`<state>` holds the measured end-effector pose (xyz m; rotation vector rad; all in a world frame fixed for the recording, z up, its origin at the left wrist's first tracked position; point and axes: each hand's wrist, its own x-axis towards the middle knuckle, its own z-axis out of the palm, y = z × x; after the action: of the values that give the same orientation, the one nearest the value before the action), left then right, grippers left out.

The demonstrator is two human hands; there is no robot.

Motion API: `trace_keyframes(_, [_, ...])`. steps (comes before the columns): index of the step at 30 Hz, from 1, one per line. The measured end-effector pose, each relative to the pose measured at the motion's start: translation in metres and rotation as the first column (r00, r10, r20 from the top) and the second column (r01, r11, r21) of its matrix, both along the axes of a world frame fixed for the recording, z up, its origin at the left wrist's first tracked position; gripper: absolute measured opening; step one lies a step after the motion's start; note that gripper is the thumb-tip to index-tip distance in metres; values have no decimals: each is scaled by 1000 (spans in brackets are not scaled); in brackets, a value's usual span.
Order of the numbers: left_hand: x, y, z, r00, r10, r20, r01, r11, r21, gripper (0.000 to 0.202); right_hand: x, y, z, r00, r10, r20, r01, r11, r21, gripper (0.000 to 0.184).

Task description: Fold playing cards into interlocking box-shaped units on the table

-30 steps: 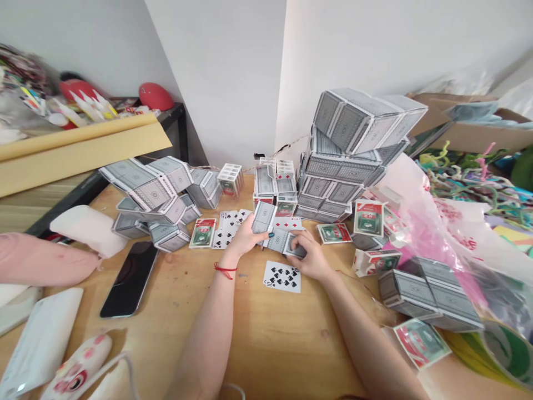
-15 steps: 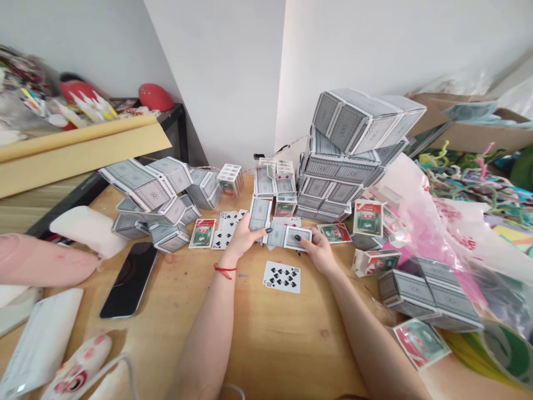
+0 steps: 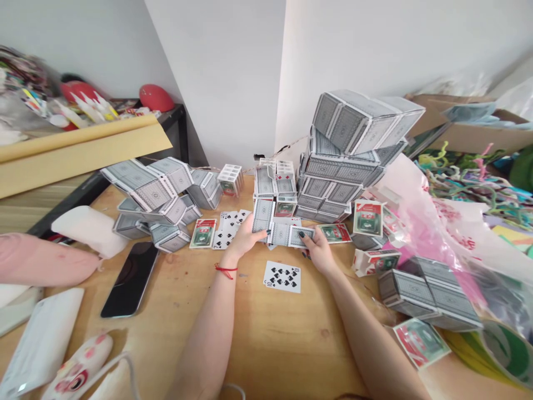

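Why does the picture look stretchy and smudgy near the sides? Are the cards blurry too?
Head view, right edge: green roll looks stretched, probably by a wide lens; head view, left edge: colourful tangle looks smeared; head view, middle: held cards look clearer, ten of spades readable.

I can read a 10 among black spade signs on the nearest face-up card, and spades again on the spread cards beside a red-and-green card pack, though the pack's print and the red marks on the plastic bag are too blurred for me.
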<state>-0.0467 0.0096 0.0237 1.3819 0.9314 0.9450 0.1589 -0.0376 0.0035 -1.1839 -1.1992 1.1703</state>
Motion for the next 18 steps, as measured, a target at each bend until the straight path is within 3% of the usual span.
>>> trace_keyframes(11, [6,-7,7,1000,12,-27,-11,999,40,52,-4,-4,3,998,3,55,-2,1000,-20,24])
trace_keyframes(18, [10,-8,3,997,-10,-71,13,999,43,48,-8,-5,-4,993,-15,114,14,1000,9,23])
